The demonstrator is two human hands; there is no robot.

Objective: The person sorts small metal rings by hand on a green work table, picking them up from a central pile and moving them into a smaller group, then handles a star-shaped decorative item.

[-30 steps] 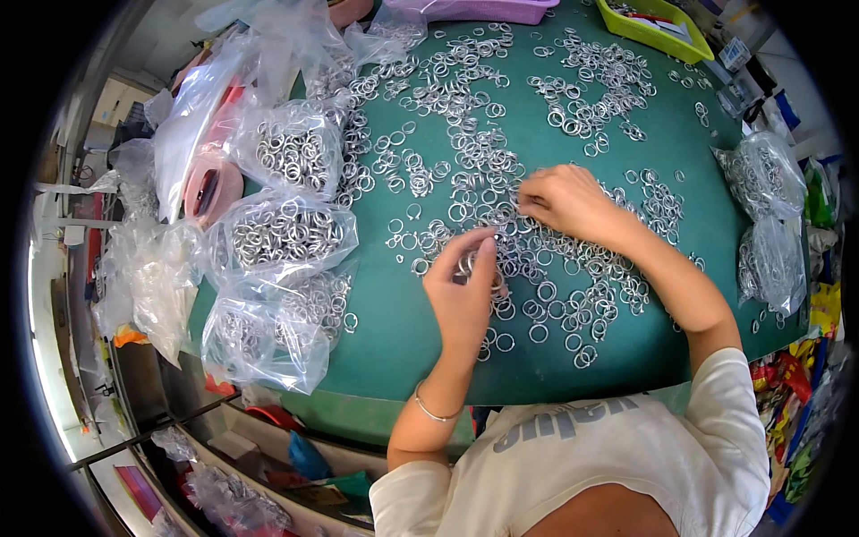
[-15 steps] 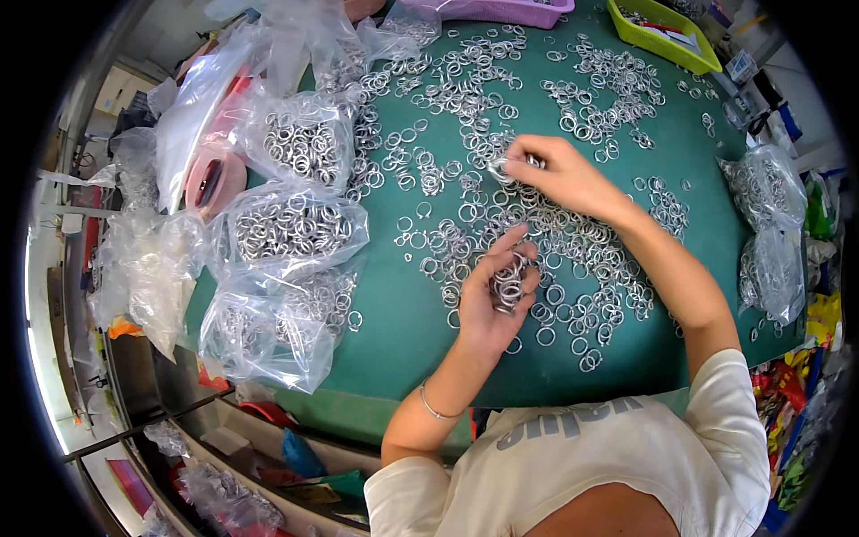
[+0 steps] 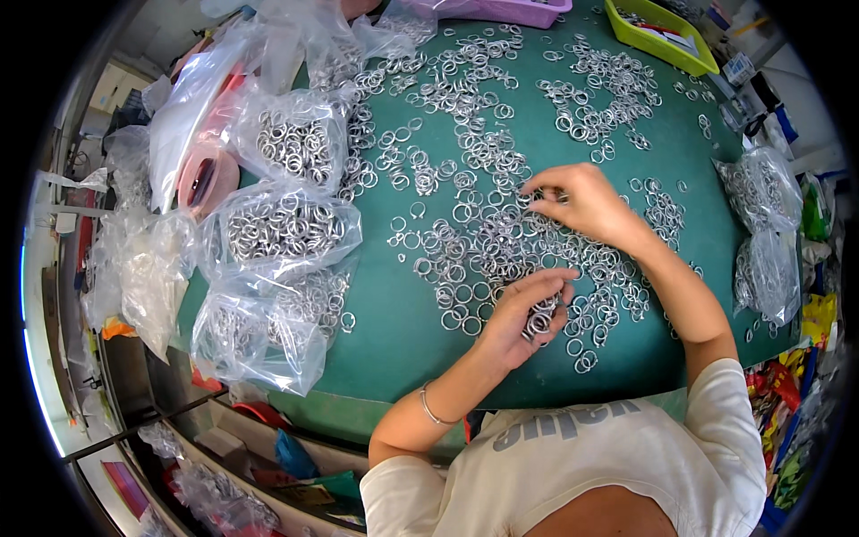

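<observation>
Many small silver metal rings (image 3: 514, 237) lie in a loose heap on the green table (image 3: 394, 345), under and around both hands. My left hand (image 3: 528, 313) is curled palm up around a bunch of rings (image 3: 543, 319), low over the near side of the heap. Farther off and to the right, my right hand (image 3: 586, 204) hangs over the heap, its thumb and fingertips apart beside loose rings. What lies inside its curled fingers is partly hidden.
Clear plastic bags of rings (image 3: 286, 228) line the table's left side, near a pink tape roll (image 3: 208, 176). More filled bags (image 3: 765, 233) sit at the right edge. A purple basket (image 3: 510, 9) and a yellow-green basket (image 3: 662, 38) stand at the back.
My left hand has moved right and nearer to me, still holding its bunch of rings. My right hand has shifted right and nearer, and its fingertips have parted.
</observation>
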